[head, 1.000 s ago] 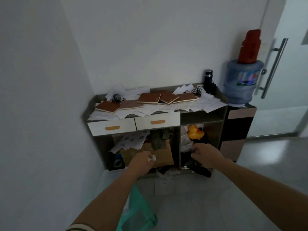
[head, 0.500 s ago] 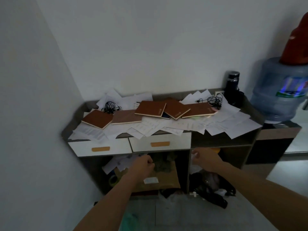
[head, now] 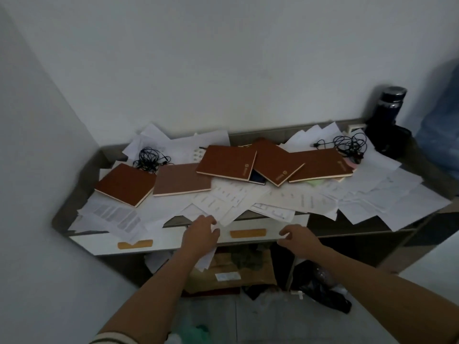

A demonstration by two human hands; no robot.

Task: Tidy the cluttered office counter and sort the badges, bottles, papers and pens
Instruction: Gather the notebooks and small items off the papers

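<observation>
Loose white papers [head: 248, 202] cover the grey counter [head: 104, 157] and hang over its front edge. Several brown notebooks [head: 227, 162] lie across them, from left to right. Two black cable tangles [head: 149, 158] [head: 350, 145] sit at the back. A dark bottle [head: 387, 112] stands at the back right corner. My left hand [head: 201, 234] is at the counter's front edge, its fingertips touching the overhanging sheets. My right hand [head: 300, 240] hovers in front of the right drawer with loosely curled fingers, holding nothing. I see no badges or pens.
Two white drawers with orange handles [head: 135, 244] [head: 248, 233] sit under the counter. Below them are papers, a cardboard box [head: 231, 274] and dark bags [head: 320, 286]. A blue water jug [head: 444, 135] stands at the right. Walls close off the left and back.
The view has moved closer and tilted down over the counter. Both hands rose from the lower shelf openings to the drawer fronts and the counter's front edge.
</observation>
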